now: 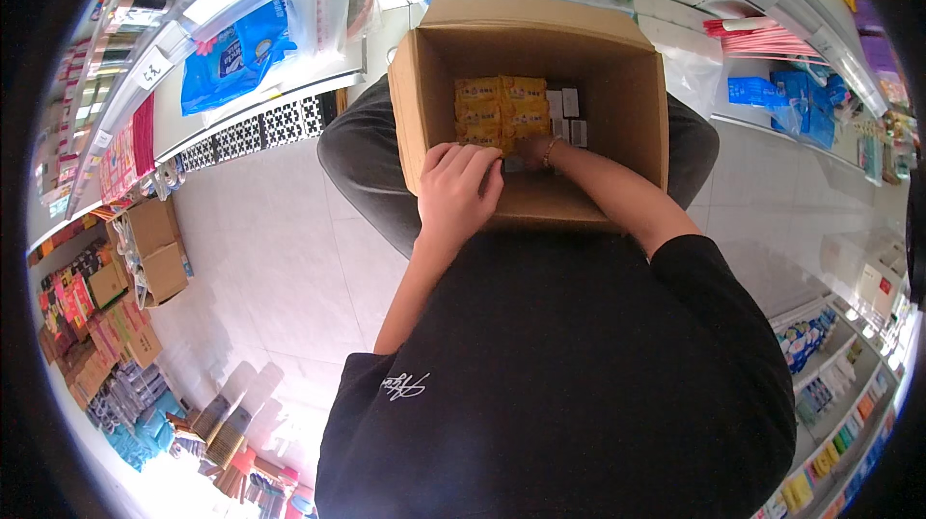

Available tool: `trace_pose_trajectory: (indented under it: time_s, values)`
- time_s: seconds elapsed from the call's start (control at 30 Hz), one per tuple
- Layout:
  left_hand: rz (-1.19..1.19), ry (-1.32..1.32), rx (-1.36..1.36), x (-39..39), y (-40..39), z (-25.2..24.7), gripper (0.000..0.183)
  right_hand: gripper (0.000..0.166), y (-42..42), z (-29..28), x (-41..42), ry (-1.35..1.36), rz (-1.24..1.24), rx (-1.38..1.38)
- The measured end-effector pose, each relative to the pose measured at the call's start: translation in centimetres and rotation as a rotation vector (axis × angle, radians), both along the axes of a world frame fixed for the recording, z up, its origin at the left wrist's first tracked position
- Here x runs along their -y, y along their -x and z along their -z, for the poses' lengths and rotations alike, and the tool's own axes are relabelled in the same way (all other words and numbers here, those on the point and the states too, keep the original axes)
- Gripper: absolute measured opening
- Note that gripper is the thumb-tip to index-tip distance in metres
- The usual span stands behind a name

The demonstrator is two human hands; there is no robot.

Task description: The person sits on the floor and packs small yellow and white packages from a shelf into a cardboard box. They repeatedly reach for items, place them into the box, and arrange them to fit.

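An open cardboard box (622, 92) stands between my knees. Yellow printed packets (524, 110) lie in two columns in its left and middle part, with several small white boxes (570, 102) to their right. My left hand (459, 182) rests with bent fingers at the box's near left edge, beside the lowest packets; whether it grips the edge or a packet is unclear. Down inside the box, my right hand (534, 150) touches or nearly touches the near end of the middle column of packets. Its fingers are partly hidden and blurred, so its hold cannot be made out.
Shelves with packaged goods curve around the front and both sides. A blue plastic package (235, 59) lies on the left shelf, blue packs (803, 103) on the right one. Another cardboard box (155, 248) stands at the left on the tiled floor (289, 266).
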State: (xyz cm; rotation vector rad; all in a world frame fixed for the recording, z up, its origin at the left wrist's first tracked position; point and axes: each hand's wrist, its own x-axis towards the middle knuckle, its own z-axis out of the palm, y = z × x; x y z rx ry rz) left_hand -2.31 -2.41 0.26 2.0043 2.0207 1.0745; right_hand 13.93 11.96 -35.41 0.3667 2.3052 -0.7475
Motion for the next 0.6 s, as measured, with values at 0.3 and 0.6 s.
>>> trace_pose_trajectory:
  time_s: [0.3,0.6]
  values:
    - [0.004,-0.004,-0.008,-0.8,0.0,-0.5,0.01,0.055,4.3,-10.8,-5.2,0.017,0.064,-0.012]
    - [0.1,0.286,-0.224,-1.5,0.3,-0.9,0.017,0.047,-1.0,-34.9,-5.2,-0.025,0.525,-0.631]
